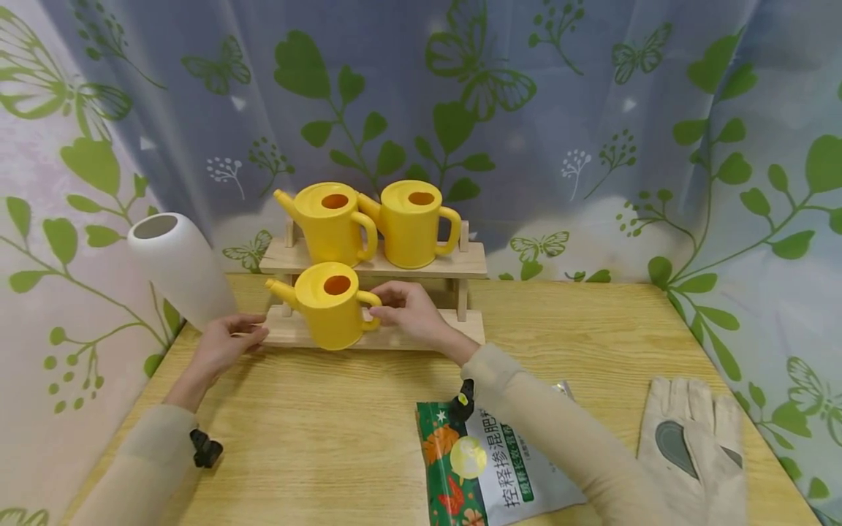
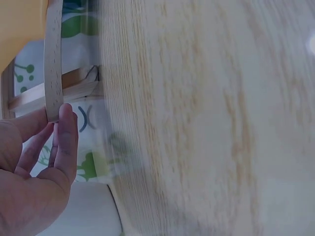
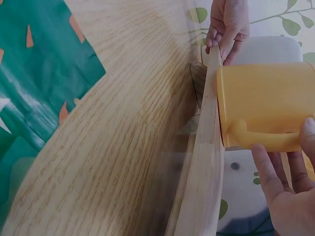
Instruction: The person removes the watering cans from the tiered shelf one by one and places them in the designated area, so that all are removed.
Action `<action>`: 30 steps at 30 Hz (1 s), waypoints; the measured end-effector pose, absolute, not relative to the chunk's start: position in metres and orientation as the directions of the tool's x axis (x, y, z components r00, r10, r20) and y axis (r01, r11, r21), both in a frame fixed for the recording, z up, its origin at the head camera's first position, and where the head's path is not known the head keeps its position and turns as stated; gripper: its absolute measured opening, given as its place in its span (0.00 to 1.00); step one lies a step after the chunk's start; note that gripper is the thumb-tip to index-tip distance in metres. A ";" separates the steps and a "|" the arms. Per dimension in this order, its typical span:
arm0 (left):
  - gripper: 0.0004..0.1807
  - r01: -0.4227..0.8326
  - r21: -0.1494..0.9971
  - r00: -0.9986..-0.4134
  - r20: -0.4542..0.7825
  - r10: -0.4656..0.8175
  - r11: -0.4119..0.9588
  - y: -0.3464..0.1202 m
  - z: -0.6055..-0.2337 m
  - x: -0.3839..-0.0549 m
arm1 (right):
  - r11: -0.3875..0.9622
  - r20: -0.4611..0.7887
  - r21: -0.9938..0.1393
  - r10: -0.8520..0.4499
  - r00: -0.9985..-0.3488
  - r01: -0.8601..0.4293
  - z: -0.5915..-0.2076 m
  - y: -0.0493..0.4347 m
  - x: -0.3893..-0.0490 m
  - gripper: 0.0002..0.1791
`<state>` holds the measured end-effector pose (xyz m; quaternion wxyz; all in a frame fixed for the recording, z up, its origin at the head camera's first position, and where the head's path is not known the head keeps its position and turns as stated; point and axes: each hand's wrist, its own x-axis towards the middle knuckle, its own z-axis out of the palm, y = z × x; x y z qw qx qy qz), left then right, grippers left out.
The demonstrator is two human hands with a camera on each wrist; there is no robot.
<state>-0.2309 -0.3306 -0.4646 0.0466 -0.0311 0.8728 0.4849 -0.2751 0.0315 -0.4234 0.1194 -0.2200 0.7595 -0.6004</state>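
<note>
A yellow watering can (image 1: 325, 318) stands upright on the lower board of a two-tier wooden shelf (image 1: 470, 325), its spout pointing left. My right hand (image 1: 414, 314) holds this can by the handle, with thumb and fingers around it in the right wrist view. At the shelf's left end, my left hand (image 1: 224, 347) pinches the tip of the lower board (image 2: 53, 64) between thumb and fingers. Two more yellow watering cans, a left one (image 1: 325, 230) and a right one (image 1: 409, 226), stand side by side on the upper board, spouts also to the left.
A white vase (image 1: 180, 267) stands behind my left hand, near the left wall. Under my right forearm lies a green and white bag (image 1: 546, 486) with printed writing. Pale work gloves (image 1: 691, 453) lie at the table's right side. A patterned curtain (image 1: 559, 109) hangs behind the shelf.
</note>
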 end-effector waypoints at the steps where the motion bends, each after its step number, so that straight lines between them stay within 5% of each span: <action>1: 0.28 -0.101 0.846 -0.994 -0.112 -0.011 0.524 -0.330 -0.465 -0.231 | 0.184 0.076 -0.966 -0.475 -0.877 -0.184 -0.423 0.032 -0.275 0.15; 30: 0.26 -0.102 0.865 -0.994 -0.105 -0.021 0.492 -0.327 -0.462 -0.229 | 0.244 0.054 -0.959 -0.346 -0.937 -0.145 -0.397 0.176 -0.219 0.18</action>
